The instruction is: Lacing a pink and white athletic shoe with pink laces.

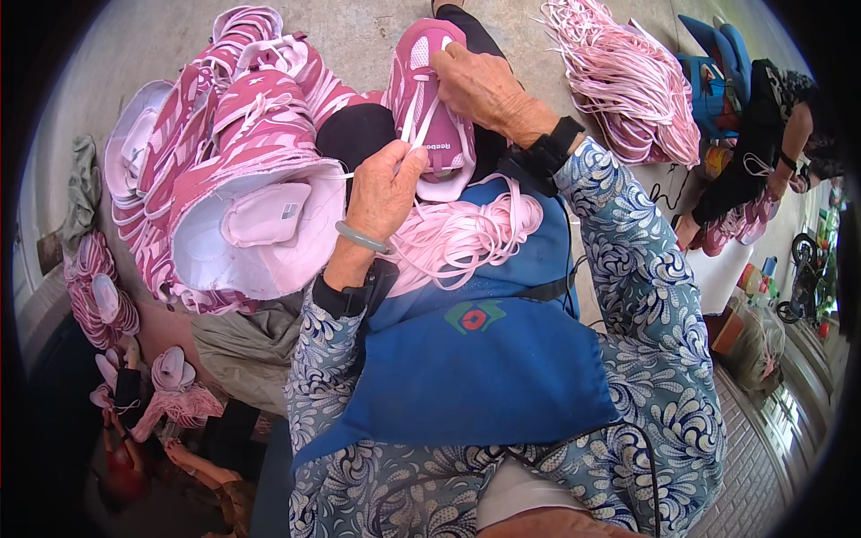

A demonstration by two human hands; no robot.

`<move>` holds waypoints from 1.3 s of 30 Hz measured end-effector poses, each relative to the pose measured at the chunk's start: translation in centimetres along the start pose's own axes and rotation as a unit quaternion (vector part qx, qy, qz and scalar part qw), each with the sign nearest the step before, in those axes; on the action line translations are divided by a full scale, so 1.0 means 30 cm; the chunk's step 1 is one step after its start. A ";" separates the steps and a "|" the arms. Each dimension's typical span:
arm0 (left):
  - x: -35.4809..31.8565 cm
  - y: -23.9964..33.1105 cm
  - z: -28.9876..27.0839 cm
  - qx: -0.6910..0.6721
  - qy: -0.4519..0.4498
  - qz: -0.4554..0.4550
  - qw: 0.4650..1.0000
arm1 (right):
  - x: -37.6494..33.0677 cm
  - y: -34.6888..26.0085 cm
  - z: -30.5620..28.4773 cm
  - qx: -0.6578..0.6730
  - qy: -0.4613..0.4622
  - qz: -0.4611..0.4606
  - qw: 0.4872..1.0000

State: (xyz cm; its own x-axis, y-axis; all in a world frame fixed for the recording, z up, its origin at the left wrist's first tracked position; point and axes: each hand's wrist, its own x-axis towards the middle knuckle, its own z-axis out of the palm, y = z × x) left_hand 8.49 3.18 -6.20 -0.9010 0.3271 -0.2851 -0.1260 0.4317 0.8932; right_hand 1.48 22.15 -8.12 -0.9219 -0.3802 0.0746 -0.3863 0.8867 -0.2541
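A pink-and-white shoe upper (434, 134) rests on my lap with its toe pointing away from me. Pale laces (413, 118) run through its eyelets. My left hand (386, 190) is closed near the tongue end, pinching the lace ends between thumb and fingers. Farther up, my right hand (484, 88) has its fingers curled onto the upper's right side near the toe; the fingertips are partly hidden. Just below the upper, a loose bundle of pale pink laces (466, 235) lies on my blue apron (475, 377).
Stacked pink shoe uppers (260, 224) crowd my left side. A big heap of pink laces (628, 85) lies on the floor (359, 36) at the far right. Other people sit at both sides, one with an arm (795, 143) showing at right, beside a blue chair (708, 85).
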 end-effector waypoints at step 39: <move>-0.012 -0.002 -0.074 -0.418 -0.046 -0.156 0.894 | -0.060 0.073 -0.036 0.219 0.031 0.003 0.975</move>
State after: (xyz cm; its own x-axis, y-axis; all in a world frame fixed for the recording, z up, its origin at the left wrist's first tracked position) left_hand 7.90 1.18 -5.38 -0.7341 0.3847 -0.5595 -0.6666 -0.2516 0.7016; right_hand 2.25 25.07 -7.78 -0.9293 -0.3470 0.1266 -0.3435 0.6861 -0.6413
